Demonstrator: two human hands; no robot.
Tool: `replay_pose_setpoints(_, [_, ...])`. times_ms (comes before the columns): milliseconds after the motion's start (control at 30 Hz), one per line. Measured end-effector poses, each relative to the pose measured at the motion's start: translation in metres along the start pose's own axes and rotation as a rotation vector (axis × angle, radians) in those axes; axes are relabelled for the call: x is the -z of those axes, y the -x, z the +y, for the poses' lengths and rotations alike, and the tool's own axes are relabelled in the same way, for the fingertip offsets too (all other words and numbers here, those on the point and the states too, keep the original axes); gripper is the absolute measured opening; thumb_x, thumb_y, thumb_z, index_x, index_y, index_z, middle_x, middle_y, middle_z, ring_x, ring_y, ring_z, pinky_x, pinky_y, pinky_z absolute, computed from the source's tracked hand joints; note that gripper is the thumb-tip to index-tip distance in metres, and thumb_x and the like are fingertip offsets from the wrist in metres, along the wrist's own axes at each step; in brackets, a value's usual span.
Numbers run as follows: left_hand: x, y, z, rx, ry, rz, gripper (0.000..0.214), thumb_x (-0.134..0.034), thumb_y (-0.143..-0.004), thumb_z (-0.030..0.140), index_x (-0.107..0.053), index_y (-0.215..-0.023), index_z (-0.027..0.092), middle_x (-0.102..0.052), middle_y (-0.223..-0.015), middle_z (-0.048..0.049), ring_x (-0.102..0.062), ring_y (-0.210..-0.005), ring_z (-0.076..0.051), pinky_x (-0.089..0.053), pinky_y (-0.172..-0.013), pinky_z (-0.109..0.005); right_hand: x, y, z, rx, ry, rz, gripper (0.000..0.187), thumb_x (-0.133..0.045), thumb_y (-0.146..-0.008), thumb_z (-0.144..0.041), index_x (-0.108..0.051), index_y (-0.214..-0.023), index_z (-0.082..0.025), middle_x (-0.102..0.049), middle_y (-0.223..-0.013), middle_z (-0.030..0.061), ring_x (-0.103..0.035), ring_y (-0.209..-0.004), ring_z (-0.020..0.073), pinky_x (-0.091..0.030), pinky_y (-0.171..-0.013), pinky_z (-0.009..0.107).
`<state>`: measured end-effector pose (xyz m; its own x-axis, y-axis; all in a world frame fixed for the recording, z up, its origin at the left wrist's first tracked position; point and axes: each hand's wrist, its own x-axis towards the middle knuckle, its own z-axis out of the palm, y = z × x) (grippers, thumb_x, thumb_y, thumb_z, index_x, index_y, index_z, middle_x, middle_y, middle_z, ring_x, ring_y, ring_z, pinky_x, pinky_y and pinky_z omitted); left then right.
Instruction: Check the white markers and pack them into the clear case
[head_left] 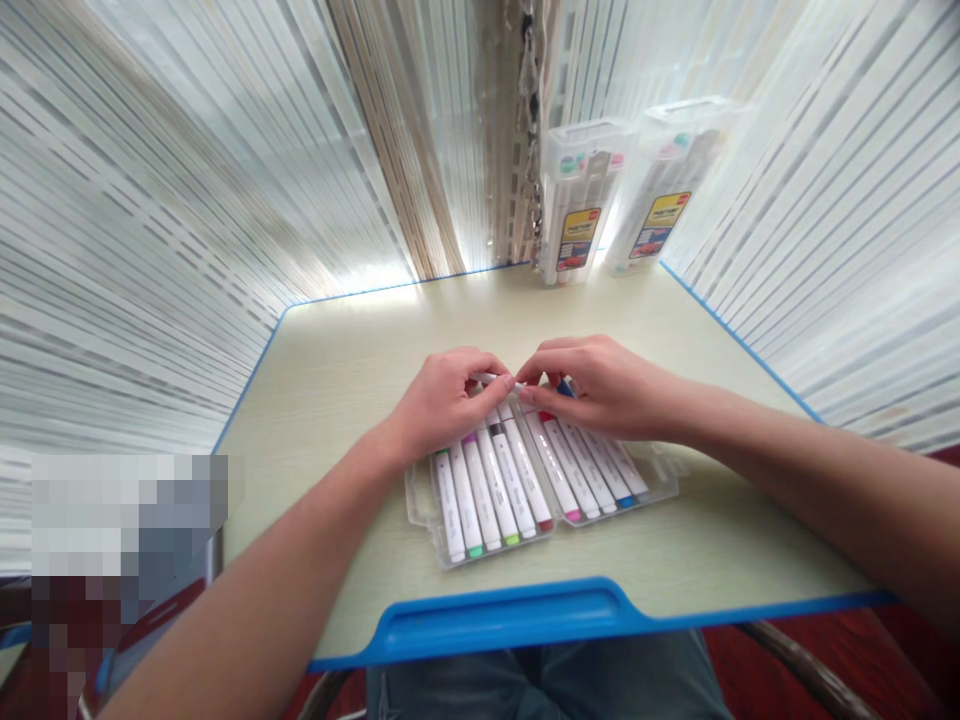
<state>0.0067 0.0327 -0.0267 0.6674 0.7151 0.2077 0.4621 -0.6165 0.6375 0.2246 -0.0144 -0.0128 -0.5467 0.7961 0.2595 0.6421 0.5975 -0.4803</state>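
Note:
Lying unfolded on the table is a clear plastic marker case (551, 528), with white markers (491, 490) side by side in both halves. Their ends show green, purple, black, red, pink and blue. Over the far edge of the case, my left hand (461, 395) and my right hand (589, 385) meet, both closed on one white marker (491, 378) held sideways between them. Its middle shows between my fingertips; the rest is covered by my fingers. My right hand also hides the far ends of several markers in the right half.
Two upright clear cases of markers, a nearer one (574, 215) and another (652, 200), stand at the back right. The pale table (352, 360) has a blue rim with a raised tray (502, 620) in front. String curtains (225, 130) hang around it.

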Motion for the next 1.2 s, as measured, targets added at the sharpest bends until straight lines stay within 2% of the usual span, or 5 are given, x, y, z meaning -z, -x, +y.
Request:
replay_pose_setpoints(433, [0.0010, 0.0003, 0.0040, -0.018, -0.028, -0.013, 0.026, -0.057, -0.094, 0.033, -0.075, -0.090, 0.015, -0.074, -0.086, -0.0046, -0.065, -0.078, -0.015, -0.045, -0.068, -0.024, 0.0024, 0.0011, -0.0017, -0.009, 0.023, -0.047, 0.023, -0.057, -0.097, -0.027, -0.074, -0.102, -0.012, -0.072, -0.093, 0.0099, -0.064, -0.082, 0.0199, -0.045, -0.074, 0.031])
replay_pose_setpoints(1200, [0.0010, 0.0000, 0.0039, -0.029, -0.048, -0.022, 0.027, -0.056, -0.094, 0.033, -0.075, -0.089, 0.015, -0.074, -0.085, -0.0051, -0.064, -0.077, -0.015, -0.045, -0.067, -0.024, 0.0015, 0.0022, -0.0014, 0.004, 0.033, -0.034, 0.023, -0.057, -0.098, -0.028, -0.074, -0.104, -0.014, -0.073, -0.095, 0.0107, -0.067, -0.085, 0.0219, -0.047, -0.076, 0.032])
